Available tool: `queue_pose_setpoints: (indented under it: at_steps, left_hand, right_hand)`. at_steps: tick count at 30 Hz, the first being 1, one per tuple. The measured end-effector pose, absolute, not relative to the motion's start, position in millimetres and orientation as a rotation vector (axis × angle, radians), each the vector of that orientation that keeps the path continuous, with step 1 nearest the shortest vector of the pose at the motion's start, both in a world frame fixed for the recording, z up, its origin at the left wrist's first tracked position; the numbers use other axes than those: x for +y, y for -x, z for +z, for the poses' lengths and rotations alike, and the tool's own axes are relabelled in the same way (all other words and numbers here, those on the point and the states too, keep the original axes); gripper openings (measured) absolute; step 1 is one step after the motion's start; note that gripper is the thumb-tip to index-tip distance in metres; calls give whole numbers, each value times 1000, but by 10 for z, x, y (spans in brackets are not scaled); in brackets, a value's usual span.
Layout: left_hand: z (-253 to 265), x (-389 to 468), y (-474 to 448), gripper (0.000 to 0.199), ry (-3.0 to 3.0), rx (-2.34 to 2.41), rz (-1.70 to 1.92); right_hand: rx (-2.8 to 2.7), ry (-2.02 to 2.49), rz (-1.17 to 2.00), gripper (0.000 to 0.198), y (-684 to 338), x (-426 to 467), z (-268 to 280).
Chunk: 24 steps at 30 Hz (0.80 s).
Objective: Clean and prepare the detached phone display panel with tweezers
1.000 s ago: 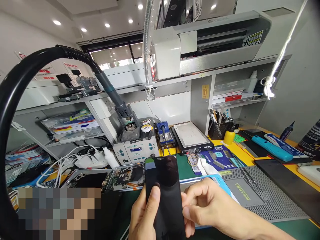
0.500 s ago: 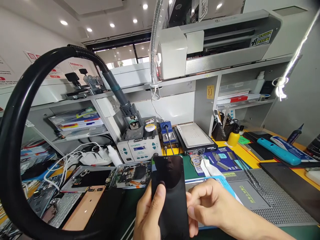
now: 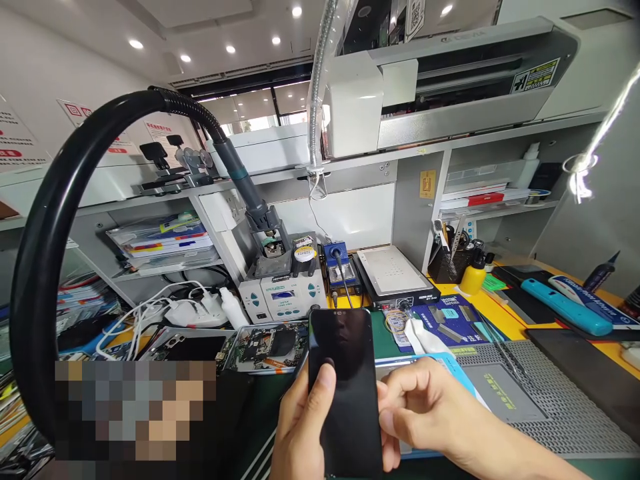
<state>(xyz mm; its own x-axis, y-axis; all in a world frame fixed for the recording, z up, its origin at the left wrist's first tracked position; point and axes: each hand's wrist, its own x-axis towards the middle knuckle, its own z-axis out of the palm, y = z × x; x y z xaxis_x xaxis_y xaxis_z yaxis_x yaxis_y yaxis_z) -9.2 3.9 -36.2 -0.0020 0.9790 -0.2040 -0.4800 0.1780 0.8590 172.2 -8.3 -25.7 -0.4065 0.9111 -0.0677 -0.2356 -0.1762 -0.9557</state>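
A black smartphone (image 3: 345, 393) stands tilted up in front of me, its screen dark with a dim reflection in the upper part. My left hand (image 3: 304, 420) grips it from the left, the thumb lying over the front glass. At the phone's right edge is my right hand (image 3: 417, 407), its fingers curled and the thumb and index tip against the side. Some of its other fingertips show lower down beside the phone. Whether anything small sits between those right fingers is hidden. Behind the right hand lies a light blue-edged sheet or pad (image 3: 457, 370).
A hot air station (image 3: 283, 300), a soldering station (image 3: 340, 267) and a flat heating plate (image 3: 393, 273) line the back. A tray of circuit boards (image 3: 270, 347) sits left of the phone. Tweezers (image 3: 507, 353) lie on a grey perforated mat (image 3: 565, 400). A thick black hose (image 3: 37, 233) arches at left.
The view has shifted slightly, so the scene sits a little farther right. Both hands keep their hold on the phone. A pixelated patch now covers the lower left.
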Motion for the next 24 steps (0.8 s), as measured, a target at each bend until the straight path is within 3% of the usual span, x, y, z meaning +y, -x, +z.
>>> queue_pose_setpoints:
  at_steps: [4,9,13,18,24]
  left_hand:
    - [-78,111,23,40,-461,850,996]
    - [-23,213,43,27,-337,770,1058]
    - [-85,198,50,20,-332,777,1104]
    - [-117,116,41,27,-567,796,1180]
    - [-163,134,44,40,-1015,886,1110]
  right_hand:
    - [-1192,848,1693,35,-1692,-93,-239]
    - [-1194,928,1624,44,-1746,-77,-289]
    - [-1324,939,1748,50,-1727,-81,-327]
    - [-1297,860,1847,50,-1603,-93,-308]
    - [-1425,983,1663,43,-1637,-78,-261]
